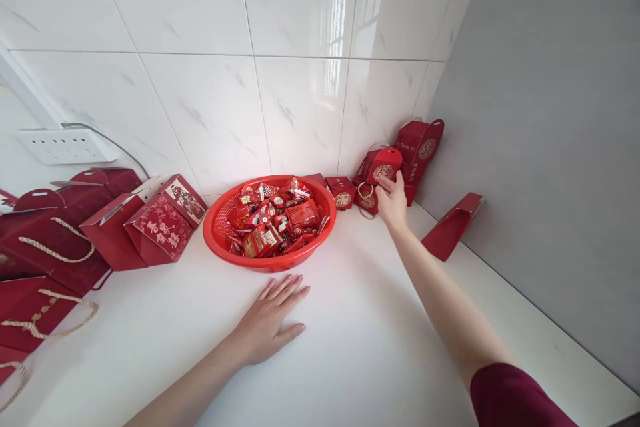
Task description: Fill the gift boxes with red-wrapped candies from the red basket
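My left hand [273, 323] lies flat on the white counter [345, 347], palm down, fingers stretched out and nothing in it. Just beyond its fingertips stands a red oval plastic basket [270, 267] holding many red-wrapped snacks [280, 217]. My right hand [393, 200] reaches to the back right corner, its fingers closed on the front of a small red gift box [384, 165] with a round gold emblem. Part of that grip is hidden behind the hand. Below the held box sits another red box with a beaded gold handle [366, 192].
Taller red boxes [417, 150] are stacked in the right corner, and a small red box [343, 192] stands beside the basket. A red folded carton [453, 227] leans at the grey side panel [550, 167]. Red gift boxes with rope handles [57, 247] crowd the left, below a power strip [67, 145].
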The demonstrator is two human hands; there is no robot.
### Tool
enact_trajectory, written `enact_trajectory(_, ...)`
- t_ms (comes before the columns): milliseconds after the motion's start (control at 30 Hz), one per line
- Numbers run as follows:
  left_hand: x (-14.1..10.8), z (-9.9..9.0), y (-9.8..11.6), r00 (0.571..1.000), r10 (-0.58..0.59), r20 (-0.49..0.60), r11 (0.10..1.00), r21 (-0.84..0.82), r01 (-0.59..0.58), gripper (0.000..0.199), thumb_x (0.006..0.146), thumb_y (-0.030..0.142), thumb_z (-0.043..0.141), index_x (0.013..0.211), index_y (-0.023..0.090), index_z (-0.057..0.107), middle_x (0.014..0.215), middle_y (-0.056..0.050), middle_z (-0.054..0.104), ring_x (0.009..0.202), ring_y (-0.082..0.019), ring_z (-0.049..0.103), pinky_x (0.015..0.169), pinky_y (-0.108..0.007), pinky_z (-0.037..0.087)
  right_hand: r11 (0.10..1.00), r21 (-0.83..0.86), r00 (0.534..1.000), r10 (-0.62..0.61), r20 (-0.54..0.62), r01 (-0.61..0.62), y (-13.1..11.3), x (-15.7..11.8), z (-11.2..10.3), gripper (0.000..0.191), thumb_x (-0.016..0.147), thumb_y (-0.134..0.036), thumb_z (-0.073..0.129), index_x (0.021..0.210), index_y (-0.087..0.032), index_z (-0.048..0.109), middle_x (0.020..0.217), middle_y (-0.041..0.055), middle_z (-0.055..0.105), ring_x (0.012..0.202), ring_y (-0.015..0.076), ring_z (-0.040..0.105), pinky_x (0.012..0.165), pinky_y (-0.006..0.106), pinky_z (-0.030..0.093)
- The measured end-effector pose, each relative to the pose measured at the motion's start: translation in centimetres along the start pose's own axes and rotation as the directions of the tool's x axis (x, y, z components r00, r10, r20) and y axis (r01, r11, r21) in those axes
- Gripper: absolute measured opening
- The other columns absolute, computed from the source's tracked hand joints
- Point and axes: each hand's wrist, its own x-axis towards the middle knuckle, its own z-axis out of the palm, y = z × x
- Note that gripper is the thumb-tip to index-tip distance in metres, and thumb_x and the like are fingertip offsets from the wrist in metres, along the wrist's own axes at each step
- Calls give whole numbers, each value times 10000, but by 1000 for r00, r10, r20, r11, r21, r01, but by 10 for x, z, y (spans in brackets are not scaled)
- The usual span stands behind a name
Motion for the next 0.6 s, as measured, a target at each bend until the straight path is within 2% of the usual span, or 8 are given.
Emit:
enact_trajectory(100, 2, -1, 0, 1000, -16, 6, 1000, -6, 16, 651, 970, 563, 422, 1561, 429, 184, 1643, 38, 176, 1526, -292, 176, 1239, -583, 176, 997, -49, 995, 50, -89, -54, 0, 59, -13, 685, 844, -227, 510, 1496, -143, 315, 1415, 182, 520, 1263, 240, 545, 1078, 459, 430)
enact_trajectory(200, 6, -1, -1, 999, -40, 7, 999, 5, 40, 643, 977, 574, 394, 1564, 430, 171, 1648, 49, 149, 1532, -281, 152, 1247, -573, 157, 988, -119, 979, 79, -187, -103, -7, 114, -31, 709, 796, -153, 557, 1478, -120, 365, 1539, 218, 329, 1451, 290, 285, 1174, 538, 237)
enact_trajectory(233, 7, -1, -1, 999, -44, 4, 999, 9, 44, 644, 978, 575, 392, 1564, 428, 172, 1649, 48, 145, 1533, -279, 151, 1249, -567, 152, 979, -153, 973, 102, -209, -136, -9, 129, -37, 706, 795, -134, 574, 1476, -137, 387, 1579, 225, 241, 1479, 316, 209, 1171, 570, 195)
enact_trajectory(300, 8, 0, -2, 999, -43, -5, 999, 18, 43, 647, 977, 576, 398, 1565, 423, 176, 1650, 42, 145, 1532, -276, 159, 1253, -546, 152, 924, -266, 954, 230, -190, -276, -9, 154, -44, 669, 817, -170, 621, 1459, -197, 436, 1613, 219, 139, 1484, 360, 172, 1133, 614, 206)
enact_trajectory(367, 8, 1, -2, 999, -40, -13, 999, 31, 41, 643, 982, 569, 395, 1566, 414, 178, 1652, 36, 150, 1530, -272, 171, 1253, -527, 158, 892, -288, 936, 321, -142, -349, -7, 169, -49, 639, 837, -240, 656, 1441, -168, 463, 1597, 262, 135, 1464, 373, 212, 1117, 605, 219)
enact_trajectory(433, 8, 1, -2, 999, -40, -22, 998, 43, 41, 631, 991, 561, 384, 1567, 401, 186, 1652, 32, 161, 1528, -269, 182, 1252, -513, 157, 900, -255, 935, 334, -123, -355, -4, 175, -53, 658, 863, -284, 642, 1441, -51, 432, 1541, 347, 185, 1431, 360, 274, 1118, 566, 224)
enact_trajectory(533, 8, 0, -1, 999, -36, -32, 998, 48, 37, 626, 992, 560, 387, 1566, 377, 215, 1650, 20, 189, 1527, -261, 193, 1255, -490, 143, 936, -207, 953, 252, -167, -284, -7, 175, -59, 631, 940, -239, 492, 1434, 108, 307, 1446, 438, 242, 1379, 315, 338, 1103, 538, 234)
enact_trajectory(600, 8, -2, 0, 999, -35, -30, 999, 40, 36, 627, 989, 567, 391, 1564, 373, 233, 1649, 18, 203, 1528, -254, 191, 1257, -480, 132, 972, -178, 978, 123, -167, -152, -14, 170, -66, 545, 972, -187, 365, 1430, 98, 281, 1430, 428, 253, 1353, 274, 359, 1090, 531, 242)
